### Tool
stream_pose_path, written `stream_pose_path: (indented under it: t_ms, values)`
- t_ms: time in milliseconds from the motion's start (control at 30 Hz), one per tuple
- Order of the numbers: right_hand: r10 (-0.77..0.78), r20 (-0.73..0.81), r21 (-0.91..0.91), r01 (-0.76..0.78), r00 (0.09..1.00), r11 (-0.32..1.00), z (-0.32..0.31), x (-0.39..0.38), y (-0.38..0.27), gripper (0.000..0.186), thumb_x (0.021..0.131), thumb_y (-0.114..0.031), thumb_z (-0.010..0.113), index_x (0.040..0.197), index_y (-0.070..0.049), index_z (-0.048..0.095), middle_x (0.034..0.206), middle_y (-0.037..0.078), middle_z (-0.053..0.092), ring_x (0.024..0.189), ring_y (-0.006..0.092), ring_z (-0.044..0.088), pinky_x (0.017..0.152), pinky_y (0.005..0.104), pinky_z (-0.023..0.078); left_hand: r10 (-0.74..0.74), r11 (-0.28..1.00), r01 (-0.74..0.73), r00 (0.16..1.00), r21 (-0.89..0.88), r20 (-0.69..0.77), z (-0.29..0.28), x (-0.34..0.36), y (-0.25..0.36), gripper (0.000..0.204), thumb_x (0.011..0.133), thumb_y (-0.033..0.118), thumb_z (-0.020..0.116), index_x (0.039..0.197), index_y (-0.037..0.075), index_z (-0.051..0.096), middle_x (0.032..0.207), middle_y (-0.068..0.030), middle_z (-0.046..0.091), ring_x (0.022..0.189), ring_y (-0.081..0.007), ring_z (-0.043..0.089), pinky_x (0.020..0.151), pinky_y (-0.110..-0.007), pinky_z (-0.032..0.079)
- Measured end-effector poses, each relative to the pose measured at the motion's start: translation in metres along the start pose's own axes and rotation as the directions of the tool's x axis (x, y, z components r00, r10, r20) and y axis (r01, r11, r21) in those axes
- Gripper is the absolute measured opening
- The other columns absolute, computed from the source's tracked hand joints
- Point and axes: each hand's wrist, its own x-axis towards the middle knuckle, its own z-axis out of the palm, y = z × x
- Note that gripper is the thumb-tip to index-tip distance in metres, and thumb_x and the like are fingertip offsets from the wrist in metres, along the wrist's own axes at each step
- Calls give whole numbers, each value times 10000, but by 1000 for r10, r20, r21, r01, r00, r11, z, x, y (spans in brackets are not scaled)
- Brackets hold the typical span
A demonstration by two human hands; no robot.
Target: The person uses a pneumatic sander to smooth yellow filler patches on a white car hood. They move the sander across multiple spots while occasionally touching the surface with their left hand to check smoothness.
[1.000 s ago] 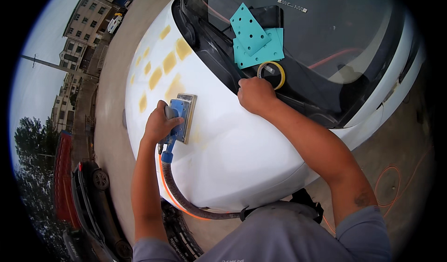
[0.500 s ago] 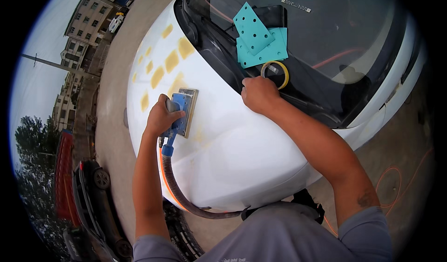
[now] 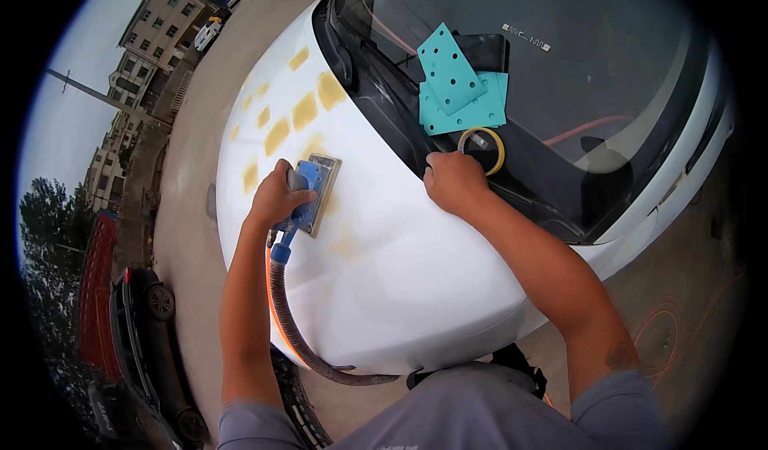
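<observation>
My left hand (image 3: pixel 276 194) is closed on a blue air sander (image 3: pixel 314 186), its pad flat on the white car hood (image 3: pixel 400 282) over a faded yellowish patch. A ribbed hose (image 3: pixel 292 322) and an orange line run down from the tool. Several yellow filler patches (image 3: pixel 304 110) dot the hood beyond it. My right hand (image 3: pixel 456 178) rests with curled fingers on the hood's rear edge, beside a yellow tape roll (image 3: pixel 500 150). Turquoise perforated sanding sheets (image 3: pixel 448 66) lie above the tape, over a black item on the windshield base.
The dark windshield (image 3: pixel 600 66) fills the upper right. At left are a parked dark car (image 3: pixel 148 346), a red structure (image 3: pixel 100 290), trees, a pole and buildings (image 3: pixel 160 18). An orange hose (image 3: pixel 664 330) coils on the ground at right.
The sander in my left hand has moved slightly up and left across the hood. My right hand holds its place on the edge, while the view has shifted a little.
</observation>
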Motion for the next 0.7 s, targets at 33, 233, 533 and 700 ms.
stream_pose_path:
  t_ms: [33, 233, 533, 700]
  values:
    - [-22, -13, 1, 22, 1000, 1000, 2, 0, -1, 187, 980, -180, 614, 951, -18, 702, 901, 213, 753, 863, 406, 748, 771, 513, 606, -30, 999, 30, 999, -14, 27, -5, 15, -14, 730, 750, 364, 948, 1258, 12, 559, 1084, -233, 744, 976, -357, 743, 885, -427, 569]
    - [-57, -66, -20, 56, 996, 998, 8, -3, -5, 204, 971, -196, 627, 939, -5, 691, 884, 232, 746, 851, 425, 740, 772, 527, 603, -63, 997, 64, 997, -52, 35, -26, 57, -56, 761, 768, 351, 926, 1357, 31, 565, 1199, -233, 731, 1112, -354, 719, 964, -430, 540]
    - [-63, -148, -4, 63, 987, 998, 11, -1, 0, 276, 957, -196, 640, 1109, 8, 745, 912, 254, 756, 865, 429, 747, 789, 529, 606, -63, 997, 70, 985, 41, -161, -9, 58, -8, 550, 948, 524, 709, 1238, 59, 665, 1087, -198, 768, 1040, -355, 739, 903, -454, 567]
    - [-51, -150, 4, 52, 987, 999, 15, -2, -2, 281, 949, -200, 657, 1116, 7, 747, 922, 261, 756, 868, 442, 743, 799, 531, 605, -101, 992, 114, 967, 45, -233, -11, 93, -38, 526, 938, 464, 709, 1256, 48, 653, 1125, -211, 762, 1055, -376, 733, 907, -474, 568]
